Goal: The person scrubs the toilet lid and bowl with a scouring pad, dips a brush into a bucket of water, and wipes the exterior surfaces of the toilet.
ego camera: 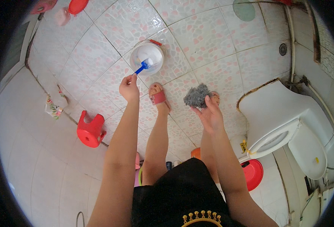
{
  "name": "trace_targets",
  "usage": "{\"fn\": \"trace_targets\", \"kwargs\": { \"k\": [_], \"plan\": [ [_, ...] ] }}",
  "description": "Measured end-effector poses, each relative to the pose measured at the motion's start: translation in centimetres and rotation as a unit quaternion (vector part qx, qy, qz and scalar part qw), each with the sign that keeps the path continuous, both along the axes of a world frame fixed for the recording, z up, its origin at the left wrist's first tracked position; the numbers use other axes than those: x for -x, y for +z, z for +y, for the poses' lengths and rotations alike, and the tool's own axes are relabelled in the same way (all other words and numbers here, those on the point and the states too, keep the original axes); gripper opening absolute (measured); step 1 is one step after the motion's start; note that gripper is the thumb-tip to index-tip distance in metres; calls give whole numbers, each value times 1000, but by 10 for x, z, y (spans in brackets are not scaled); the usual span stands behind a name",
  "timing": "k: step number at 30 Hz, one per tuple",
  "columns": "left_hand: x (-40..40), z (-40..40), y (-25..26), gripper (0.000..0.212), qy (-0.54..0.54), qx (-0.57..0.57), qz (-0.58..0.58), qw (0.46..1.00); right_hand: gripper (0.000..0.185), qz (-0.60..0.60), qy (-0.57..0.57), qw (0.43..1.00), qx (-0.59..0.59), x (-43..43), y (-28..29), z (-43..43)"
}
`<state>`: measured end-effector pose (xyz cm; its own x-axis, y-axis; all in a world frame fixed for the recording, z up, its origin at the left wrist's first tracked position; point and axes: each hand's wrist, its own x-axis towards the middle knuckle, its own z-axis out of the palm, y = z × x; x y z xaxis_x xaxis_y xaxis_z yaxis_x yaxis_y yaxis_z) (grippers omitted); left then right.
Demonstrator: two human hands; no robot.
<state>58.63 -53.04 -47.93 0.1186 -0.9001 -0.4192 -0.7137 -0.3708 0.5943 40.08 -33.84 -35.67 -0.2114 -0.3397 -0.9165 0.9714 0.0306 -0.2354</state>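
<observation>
My left hand (129,88) grips the handle of a small blue scoop (141,68). White powder lies on the scoop's head, which is over the mouth of a whitish plastic bucket (161,64). More white powder (148,52) shows inside that bucket, and its wire handle with a red grip (155,42) rests at the far rim. My right hand (211,116) holds a grey wad of steel wool (197,96) between thumb and fingers, in front of my right foot. Whether the scoop touches the powder below it, I cannot tell.
A red plastic stool (91,130) stands by the left wall. To the right is a white toilet (283,119) with its lid raised, and a red basin (252,174) behind it. A floor drain (283,49) sits far right. My slippered foot (158,95) is near the bucket.
</observation>
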Motion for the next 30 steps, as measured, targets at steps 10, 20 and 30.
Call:
{"fn": "trace_targets", "kwargs": {
  "k": [10, 20, 30],
  "plan": [
    [28, 0, 154, 18, 54, -51, 194, 978, 33, 36, -89, 994, 48, 7, 79, 5],
    [133, 72, 320, 15, -139, -140, 269, 943, 35, 67, -291, 949, 104, 13, 173, 95],
    [281, 235, 358, 15, -319, -149, 298, 887, 35, 137, -463, 874, 44, 28, 211, 254]
  ]
}}
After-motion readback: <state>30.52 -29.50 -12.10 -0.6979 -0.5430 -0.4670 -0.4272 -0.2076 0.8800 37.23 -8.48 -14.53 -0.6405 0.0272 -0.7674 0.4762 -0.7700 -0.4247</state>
